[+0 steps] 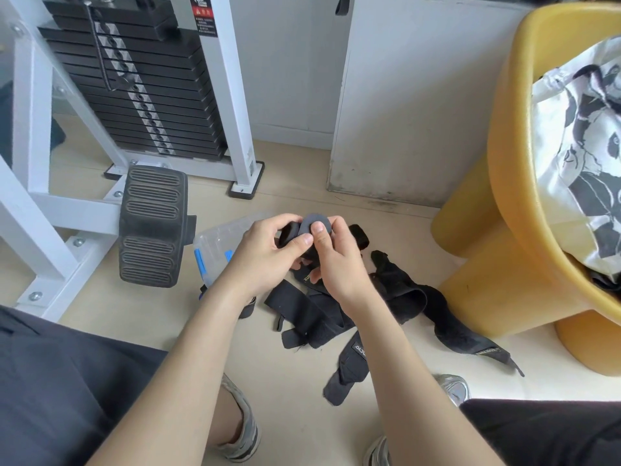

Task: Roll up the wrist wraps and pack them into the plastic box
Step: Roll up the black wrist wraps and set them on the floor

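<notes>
Both my hands hold a partly rolled black wrist wrap [307, 225] above the floor. My left hand [268, 250] curls round its left side, thumb on the front. My right hand [336, 260] pinches the grey spiral end of the roll with its thumb. The loose tail of the wrap hangs down behind my fingers. A clear plastic box [218, 240] with blue latches sits on the floor just behind my left hand, partly hidden by it. Several unrolled black wrist wraps [413, 297] lie in a heap on the floor below and right of my hands.
A weight-stack machine [134, 89] with a white frame and a black ribbed foot plate [151, 227] stands at the left. A yellow plastic chair [510, 163] holding a panda-print cloth [584, 136] is at the right. My knees and grey shoes [242, 428] frame the bottom.
</notes>
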Demonstrator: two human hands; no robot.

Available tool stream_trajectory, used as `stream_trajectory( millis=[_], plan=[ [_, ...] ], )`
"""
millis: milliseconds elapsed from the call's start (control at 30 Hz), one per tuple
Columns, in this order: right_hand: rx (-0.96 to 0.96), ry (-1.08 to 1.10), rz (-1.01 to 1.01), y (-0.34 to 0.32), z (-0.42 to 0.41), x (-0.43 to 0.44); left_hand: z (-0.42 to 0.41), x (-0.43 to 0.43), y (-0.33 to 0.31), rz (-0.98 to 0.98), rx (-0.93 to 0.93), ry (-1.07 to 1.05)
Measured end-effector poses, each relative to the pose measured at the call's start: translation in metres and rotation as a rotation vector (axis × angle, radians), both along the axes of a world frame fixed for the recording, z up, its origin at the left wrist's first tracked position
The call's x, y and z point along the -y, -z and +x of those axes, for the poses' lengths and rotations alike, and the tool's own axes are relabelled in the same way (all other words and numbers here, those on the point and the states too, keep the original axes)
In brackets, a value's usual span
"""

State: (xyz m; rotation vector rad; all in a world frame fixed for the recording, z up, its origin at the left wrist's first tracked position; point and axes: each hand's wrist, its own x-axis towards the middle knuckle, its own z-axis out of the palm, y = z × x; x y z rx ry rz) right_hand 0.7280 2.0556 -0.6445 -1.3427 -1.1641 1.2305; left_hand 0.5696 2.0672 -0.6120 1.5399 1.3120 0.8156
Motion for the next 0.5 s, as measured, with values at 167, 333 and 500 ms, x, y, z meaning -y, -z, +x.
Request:
stream_trajectory(
  millis=[167, 333, 500],
  plan=[
    [-0.2, -0.14, -0.262, 0.014, -0.002, 0.003, -0.012, 0.001, 0.013, -0.009, -0.024, 0.024],
    [-0.431, -0.094, -0.272, 0.029, -0.012, 0.004, -0.015, 0.007, 0.039, 0.026, -0.055, -0.066],
    [-0.257, 0.011, -0.275, 0.054, -0.038, 0.006, -0.032, 0.007, 0.071, -0.085, -0.16, -0.02]
  ],
)
